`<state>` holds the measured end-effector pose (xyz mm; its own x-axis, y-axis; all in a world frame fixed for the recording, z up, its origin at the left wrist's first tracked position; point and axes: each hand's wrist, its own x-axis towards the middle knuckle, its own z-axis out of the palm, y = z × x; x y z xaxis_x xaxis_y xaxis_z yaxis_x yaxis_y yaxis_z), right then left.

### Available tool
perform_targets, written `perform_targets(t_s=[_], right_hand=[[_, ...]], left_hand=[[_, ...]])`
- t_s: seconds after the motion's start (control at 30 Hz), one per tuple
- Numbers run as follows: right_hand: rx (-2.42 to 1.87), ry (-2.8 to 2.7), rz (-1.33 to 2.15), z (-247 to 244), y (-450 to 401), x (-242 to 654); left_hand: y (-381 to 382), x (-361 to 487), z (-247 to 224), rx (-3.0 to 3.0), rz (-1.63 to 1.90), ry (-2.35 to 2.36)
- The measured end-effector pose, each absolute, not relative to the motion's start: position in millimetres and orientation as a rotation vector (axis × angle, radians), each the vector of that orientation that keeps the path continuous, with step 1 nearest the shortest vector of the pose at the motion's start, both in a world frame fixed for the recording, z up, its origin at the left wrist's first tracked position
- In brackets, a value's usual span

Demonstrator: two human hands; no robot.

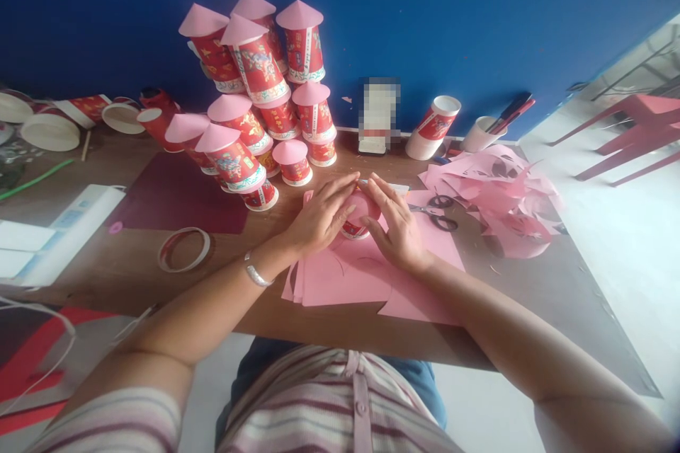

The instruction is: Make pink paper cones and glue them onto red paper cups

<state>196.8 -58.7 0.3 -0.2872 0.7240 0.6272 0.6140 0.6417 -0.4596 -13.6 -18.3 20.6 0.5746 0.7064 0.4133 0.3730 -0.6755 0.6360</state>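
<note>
A small red paper cup (354, 229) with a pink paper cone (364, 207) on top stands in front of me on pink paper sheets (340, 279). My left hand (326, 216) lies along the cone's left side, its thumb pressed against the front. From the other side, my right hand (396, 223) covers the cone's right slope. The fingertips of both hands nearly meet above it, so the cone's peak is hidden. Both hands hold the cone between them, fingers long and close together. Dark-handled scissors (443, 212) lie right of my right hand.
Several red cups with pink cone tops (260, 71) stand stacked at the back left. Pink paper scraps (510, 205) heap at the right. A phone-like upright object (379, 117), a red cup (438, 119), a pen cup (482, 134) and a tape roll (184, 250) are also on the table.
</note>
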Motion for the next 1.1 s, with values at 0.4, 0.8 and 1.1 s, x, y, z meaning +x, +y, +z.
perform_targets(t_s=[0.4,0.8,1.1], right_hand=[[-1.027,-2.002,0.147,2.7,-60.2,198.3],[-1.041,-1.922,0.284,12.6,-55.8,205.3],[-1.063,-1.967,0.379,22.9,-50.4,192.7]], left_hand=[[-12.3,-17.0,16.6,2.025,1.012,0.819],[1.8,-22.3,12.7,1.780,0.671,0.597],[-14.1,-7.0,27.3,1.857,0.644,0.730]])
